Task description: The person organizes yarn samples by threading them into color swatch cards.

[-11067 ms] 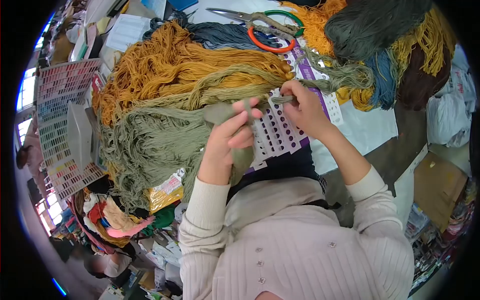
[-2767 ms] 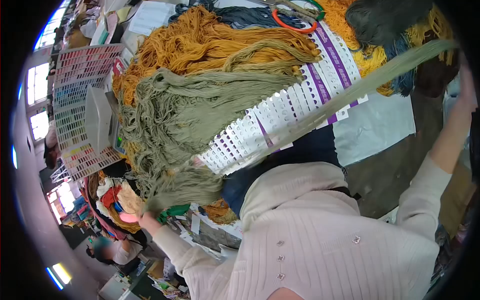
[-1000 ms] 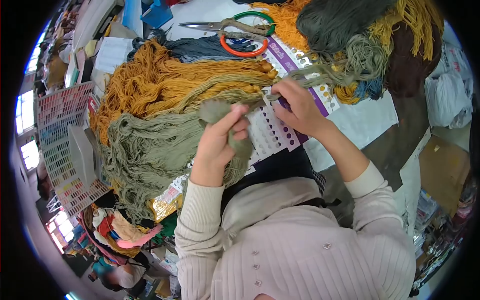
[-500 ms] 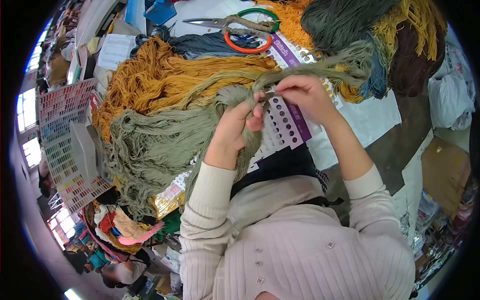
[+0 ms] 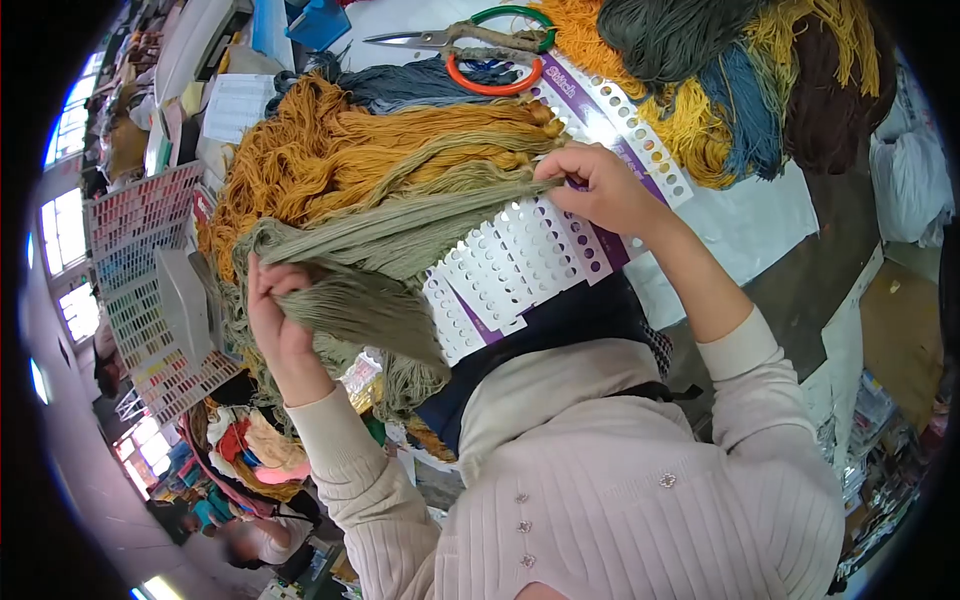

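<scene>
A grey-green skein of thread stretches across the pile between my two hands. My right hand pinches its narrow end over the white and purple punched cards. At the left, the fingers of my left hand are hooked into the skein's wide end, and strands hide part of them. A loose fan of the same thread hangs from that hand toward the table's front. Mustard-orange skeins lie just behind the green thread.
Scissors with one green and one red handle lie at the back on dark blue thread. More yellow, blue and brown skeins are piled at the back right. A colour chart stands at the left. Another person is at lower left.
My left hand has moved from the middle to the far left, drawing the green skein out lengthwise. The tail of thread beyond my right hand no longer lies to the right, and more punched card shows.
</scene>
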`<state>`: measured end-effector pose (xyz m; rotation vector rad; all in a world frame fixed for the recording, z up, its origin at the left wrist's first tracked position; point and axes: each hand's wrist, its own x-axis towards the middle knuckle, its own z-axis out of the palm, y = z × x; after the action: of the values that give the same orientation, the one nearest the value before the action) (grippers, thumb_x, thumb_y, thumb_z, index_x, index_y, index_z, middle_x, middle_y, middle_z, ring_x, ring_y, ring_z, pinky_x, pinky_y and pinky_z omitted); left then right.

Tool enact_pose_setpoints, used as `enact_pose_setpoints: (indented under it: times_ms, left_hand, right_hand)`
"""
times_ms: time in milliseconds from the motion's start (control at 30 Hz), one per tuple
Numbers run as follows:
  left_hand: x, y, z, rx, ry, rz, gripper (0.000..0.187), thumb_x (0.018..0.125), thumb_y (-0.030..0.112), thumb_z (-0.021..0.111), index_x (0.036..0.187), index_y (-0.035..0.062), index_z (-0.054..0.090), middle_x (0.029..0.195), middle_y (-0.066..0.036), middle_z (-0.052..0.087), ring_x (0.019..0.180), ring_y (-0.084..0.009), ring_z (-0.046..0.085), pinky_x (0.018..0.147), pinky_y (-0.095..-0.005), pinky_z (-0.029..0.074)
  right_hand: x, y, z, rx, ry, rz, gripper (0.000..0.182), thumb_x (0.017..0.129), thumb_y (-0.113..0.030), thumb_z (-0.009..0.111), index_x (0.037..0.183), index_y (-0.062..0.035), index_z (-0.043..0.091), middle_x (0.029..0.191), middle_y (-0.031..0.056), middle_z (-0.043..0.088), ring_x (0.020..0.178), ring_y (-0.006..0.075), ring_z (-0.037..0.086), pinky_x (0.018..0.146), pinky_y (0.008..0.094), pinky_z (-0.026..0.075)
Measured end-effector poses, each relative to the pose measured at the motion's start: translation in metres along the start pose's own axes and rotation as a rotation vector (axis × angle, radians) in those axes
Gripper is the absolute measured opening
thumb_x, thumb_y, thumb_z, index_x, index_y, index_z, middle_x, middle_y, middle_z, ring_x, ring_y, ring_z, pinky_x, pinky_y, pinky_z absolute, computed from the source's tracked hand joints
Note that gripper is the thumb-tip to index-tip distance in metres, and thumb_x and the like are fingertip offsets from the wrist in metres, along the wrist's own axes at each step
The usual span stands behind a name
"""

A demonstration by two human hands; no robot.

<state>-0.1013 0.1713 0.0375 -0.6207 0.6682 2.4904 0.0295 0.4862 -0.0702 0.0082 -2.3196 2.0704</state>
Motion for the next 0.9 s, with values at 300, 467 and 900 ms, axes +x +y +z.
enact_pose_setpoints:
  times_ms: [300, 467, 900]
  left_hand:
    - [0.000, -0.139, 0.027, 1.548, -0.103, 0.447, 0.015, 0.079, 0.009, 0.051, 0.092, 0.0040, 0.059, 0.072, -0.002, 0.058, 0.056, -0.0068, 0.053, 0.048, -0.0177, 0.041]
    - [0.031, -0.194, 0.009, 1.844, -0.226, 0.296, 0.012, 0.077, 0.010, 0.055, 0.075, -0.0007, 0.058, 0.066, -0.006, 0.056, 0.051, -0.0102, 0.050, 0.048, -0.0249, 0.039]
    - [-0.029, 0.004, 0.011, 1.110, 0.300, 0.071, 0.019, 0.081, 0.013, 0.050, 0.094, -0.0001, 0.049, 0.057, 0.003, 0.045, 0.035, 0.0005, 0.027, 0.028, -0.0141, 0.018]
  right_hand:
    - [0.004, 0.004, 0.005, -0.099, 0.096, -0.214, 0.012, 0.073, -0.004, 0.051, 0.084, -0.0005, 0.055, 0.075, 0.0020, 0.053, 0.066, 0.0082, 0.047, 0.062, 0.0205, 0.038]
    - [-0.001, -0.004, 0.001, 0.291, 0.127, 0.119, 0.013, 0.079, -0.003, 0.045, 0.091, -0.0022, 0.051, 0.075, -0.0020, 0.050, 0.068, 0.0040, 0.044, 0.062, 0.0180, 0.037]
    - [0.002, -0.004, 0.016, -0.468, 0.104, -0.072, 0.035, 0.056, -0.011, 0.059, 0.091, -0.0121, 0.055, 0.081, 0.0048, 0.048, 0.082, 0.0222, 0.048, 0.071, 0.0335, 0.031]
